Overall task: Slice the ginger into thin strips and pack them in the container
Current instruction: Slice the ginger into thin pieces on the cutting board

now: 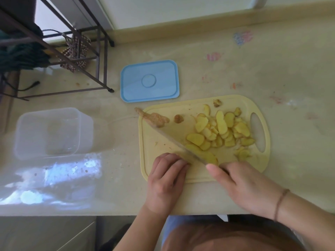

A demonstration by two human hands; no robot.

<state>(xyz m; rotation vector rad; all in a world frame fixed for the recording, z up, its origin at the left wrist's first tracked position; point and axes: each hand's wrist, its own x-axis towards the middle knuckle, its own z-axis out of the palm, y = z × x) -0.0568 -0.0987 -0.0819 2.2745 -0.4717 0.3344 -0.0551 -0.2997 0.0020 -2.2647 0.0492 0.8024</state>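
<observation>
The slicing step is in hand: the right hand (241,185) is closed around the knife (174,140), its blade across the cutting board (150,160). The left hand (166,174) curls its fingers down beside the blade, and I cannot tell what it pins. Ginger slices (217,131) lie piled on the board, so next they probably need cutting into strips before going into the empty container (49,133), well apart on the left.

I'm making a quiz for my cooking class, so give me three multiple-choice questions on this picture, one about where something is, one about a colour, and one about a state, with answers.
1. Where does the lid lie?
A. on the counter beyond the cutting board
B. on the container
C. on the board

2. What colour is the lid?
A. yellow
B. blue
C. red

3. What state is the clear container in?
A. packed with ginger
B. closed
C. open, with no ginger in it

Answers:
1. A, it rests flat on the counter, past the board's far edge.
2. B, it is pale blue.
3. C, its top is uncovered and the ginger slices sit on the board, where the right hand holds the knife beside the left hand.
</observation>
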